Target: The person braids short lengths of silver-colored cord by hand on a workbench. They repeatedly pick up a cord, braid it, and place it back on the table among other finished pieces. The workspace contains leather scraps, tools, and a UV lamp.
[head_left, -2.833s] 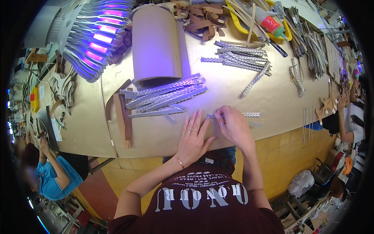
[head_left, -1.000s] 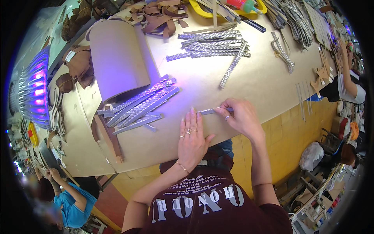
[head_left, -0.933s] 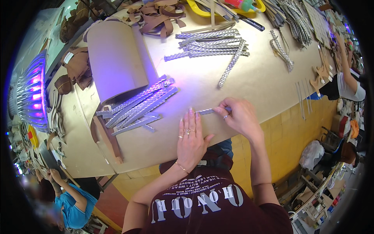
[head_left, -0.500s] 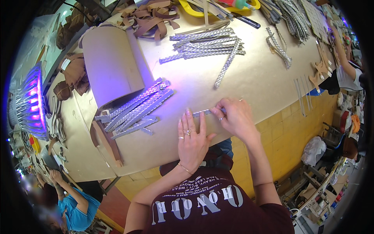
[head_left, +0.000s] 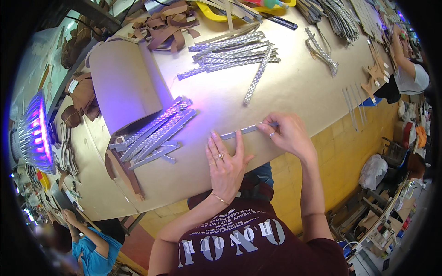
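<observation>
A narrow braided silver strip (head_left: 246, 129) lies along the near part of the table, between my two hands. My left hand (head_left: 225, 161) rests flat with its fingers stretched out, the fingertips pressing on the strip's left end. My right hand (head_left: 286, 131) pinches the strip's right end between thumb and fingers; part of that end is hidden by them. Left of my hands, a bundle of braided silver strips (head_left: 161, 131) sticks out from under a curved tan sheet (head_left: 124, 76). Farther off lies a second pile of braided strips (head_left: 230, 54), with one strip (head_left: 257, 76) set crosswise.
Brown leather straps (head_left: 168, 27) heap at the back, beside a yellow tray (head_left: 209, 11) and a black cutter (head_left: 280, 21). A purple-lit lamp (head_left: 34, 133) stands at left. Braided cords (head_left: 322, 51) lie at right. Other people work at both sides, one in a blue shirt (head_left: 96, 250).
My right hand has slid to the right along the strip, baring more of it between my hands. The left hand stays flat on its end. The whole view has shifted slightly.
</observation>
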The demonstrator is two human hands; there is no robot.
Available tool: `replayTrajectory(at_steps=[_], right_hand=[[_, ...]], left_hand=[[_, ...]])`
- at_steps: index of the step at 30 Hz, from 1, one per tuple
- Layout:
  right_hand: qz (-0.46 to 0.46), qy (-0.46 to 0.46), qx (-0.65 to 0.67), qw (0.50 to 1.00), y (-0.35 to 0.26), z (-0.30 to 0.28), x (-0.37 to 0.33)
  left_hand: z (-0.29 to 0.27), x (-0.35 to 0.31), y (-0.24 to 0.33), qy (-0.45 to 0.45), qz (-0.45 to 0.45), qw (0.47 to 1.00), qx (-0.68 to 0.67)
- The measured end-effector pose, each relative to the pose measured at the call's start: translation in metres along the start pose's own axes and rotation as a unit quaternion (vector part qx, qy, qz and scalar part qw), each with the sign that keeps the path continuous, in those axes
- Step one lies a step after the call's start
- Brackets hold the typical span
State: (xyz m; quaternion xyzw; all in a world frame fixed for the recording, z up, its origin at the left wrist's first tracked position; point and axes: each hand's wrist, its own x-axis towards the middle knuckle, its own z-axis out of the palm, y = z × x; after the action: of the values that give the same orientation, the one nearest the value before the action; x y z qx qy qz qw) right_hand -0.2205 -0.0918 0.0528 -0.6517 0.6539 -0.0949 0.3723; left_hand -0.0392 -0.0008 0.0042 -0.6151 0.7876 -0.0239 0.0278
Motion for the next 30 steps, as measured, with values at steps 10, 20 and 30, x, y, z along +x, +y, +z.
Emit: replayTrajectory(at_steps=[10,20,30], right_hand=[[-0.006,0.003,-0.043,0.999,0.0,0.005,0.0],[0.002,0.01,-0.107,0.994,-0.004,0.009,-0.001],[0.036,0.065,-0.05,0.996,0.001,0.009,-0.008]], left_hand=[[-0.002,0.001,-0.002,-0.008,0.011,1.0,0.0],[-0.019,0.008,0.0,-0.026,0.027,0.998,-0.042],[-0.014,0.02,0.023,-0.083,0.063,0.977,-0.188]])
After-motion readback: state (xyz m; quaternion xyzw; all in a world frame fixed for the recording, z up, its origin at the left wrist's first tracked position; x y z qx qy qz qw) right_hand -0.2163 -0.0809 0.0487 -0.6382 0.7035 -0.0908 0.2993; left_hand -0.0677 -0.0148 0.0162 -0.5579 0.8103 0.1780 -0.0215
